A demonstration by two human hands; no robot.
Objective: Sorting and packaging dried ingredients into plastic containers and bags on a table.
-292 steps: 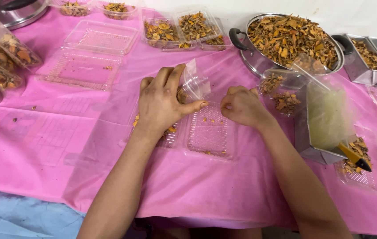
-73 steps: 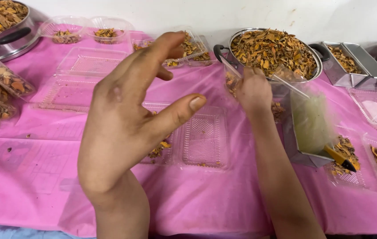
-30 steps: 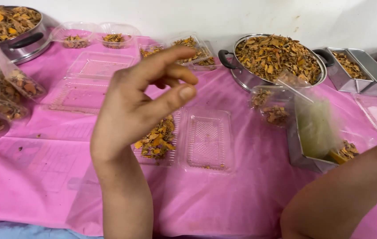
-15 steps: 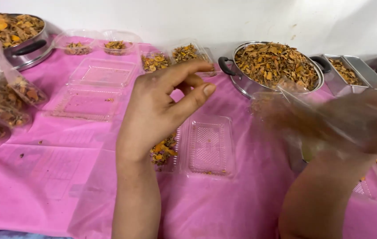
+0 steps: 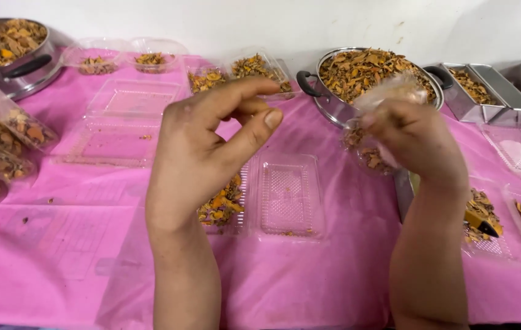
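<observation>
Right hand [image 5: 416, 137] is raised above the surface [image 5: 65, 244], fingers curled and clamped on a small clear plastic bag [image 5: 373, 131] part-filled with dried orange-brown chips. The bag is crumpled and floppy; its filled bottom sags down and left of the fingers, its long axis runs roughly upright, and its top edge is blurred against the pot behind.

Left hand [image 5: 202, 159] is also raised, to the left of the bag and apart from it. Thumb and forefinger are spread in a loose C, other fingers curled, nothing held. The gap between the hands is modest, and the right hand alone has contact with the bag.

Below the left hand sits an open clear clamshell tray [image 5: 288, 195]: ribbed, thin, glossy. Its left half holds orange chips, partly hidden by the wrist; its right half is nearly bare.

Behind the bag stands a steel pot [image 5: 333, 104] with black handles, heaped with the same dry, flaky chips. Rectangular steel tins [image 5: 486, 98] stand to its right. More clamshells, some filled, lie on the pink cloth, with another pot [image 5: 22, 67] far left. A yellow tool [image 5: 479, 223] rests on a tray at right; I can't tell what kind.
</observation>
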